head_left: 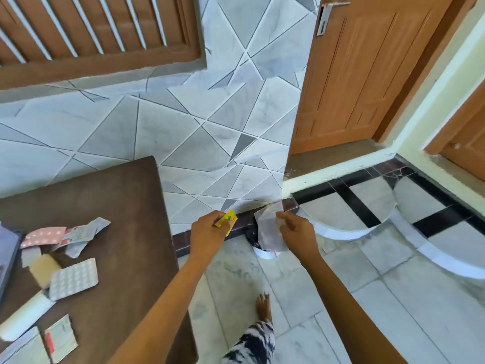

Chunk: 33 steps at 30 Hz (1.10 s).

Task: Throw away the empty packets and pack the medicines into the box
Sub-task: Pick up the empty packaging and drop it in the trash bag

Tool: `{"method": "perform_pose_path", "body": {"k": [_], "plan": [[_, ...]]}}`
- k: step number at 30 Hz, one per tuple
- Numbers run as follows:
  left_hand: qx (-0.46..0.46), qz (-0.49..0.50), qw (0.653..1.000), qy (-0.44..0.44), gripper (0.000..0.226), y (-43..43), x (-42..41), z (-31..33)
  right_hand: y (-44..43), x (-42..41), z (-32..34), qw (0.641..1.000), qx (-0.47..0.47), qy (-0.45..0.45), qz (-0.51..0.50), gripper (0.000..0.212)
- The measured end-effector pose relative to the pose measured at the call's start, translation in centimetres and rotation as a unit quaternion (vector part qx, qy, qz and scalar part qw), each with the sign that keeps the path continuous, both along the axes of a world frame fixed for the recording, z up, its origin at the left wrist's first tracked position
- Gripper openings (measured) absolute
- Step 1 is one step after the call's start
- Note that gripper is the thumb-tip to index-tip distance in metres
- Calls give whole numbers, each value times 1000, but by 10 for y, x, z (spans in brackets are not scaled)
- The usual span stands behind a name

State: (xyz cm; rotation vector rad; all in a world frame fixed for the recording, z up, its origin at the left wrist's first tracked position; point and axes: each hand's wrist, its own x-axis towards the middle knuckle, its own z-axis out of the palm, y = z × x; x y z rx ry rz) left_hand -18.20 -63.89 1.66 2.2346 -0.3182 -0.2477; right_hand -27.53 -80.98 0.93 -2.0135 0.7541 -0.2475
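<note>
My left hand (207, 233) grips a small yellow packet (227, 221). A silvery grey packet (269, 228) is held up by my right hand (296, 231). Both hands are stretched out past the table's right edge, over a white bin with a black liner (258, 246) that stands on the floor by the wall; the packet and hand hide most of it. Left of my arms, the brown table (126, 206) carries several medicine strips, among them a pink strip (43, 236), a silver blister sheet (73, 278) and a white tube (25, 317).
A grey box edge (6, 256) shows at the table's far left. The tiled wall is straight ahead, with a wooden door (362, 74) at the right. My bare foot (263, 307) stands on the marble floor below the hands.
</note>
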Motion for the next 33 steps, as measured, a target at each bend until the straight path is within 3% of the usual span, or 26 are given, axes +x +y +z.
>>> {"method": "perform_pose_path", "body": {"k": [10,13,17,20,24,33], "plan": [[-3,18,993,114,13,-128,110,-59,-126,107,-64,993,0,112,40,32],[19,26,988,151,22,-158,141,-91,-152,142,-95,987,11,152,51,30],[51,50,979,193,24,-186,173,-147,-176,171,-147,977,48,191,82,43],[54,74,973,211,30,-211,191,-208,-193,188,-206,970,92,210,83,48],[90,90,966,225,21,-235,206,-300,-211,205,-296,958,106,246,106,50],[169,-59,942,283,37,-273,211,-536,-235,229,-504,914,72,323,236,60]]}}
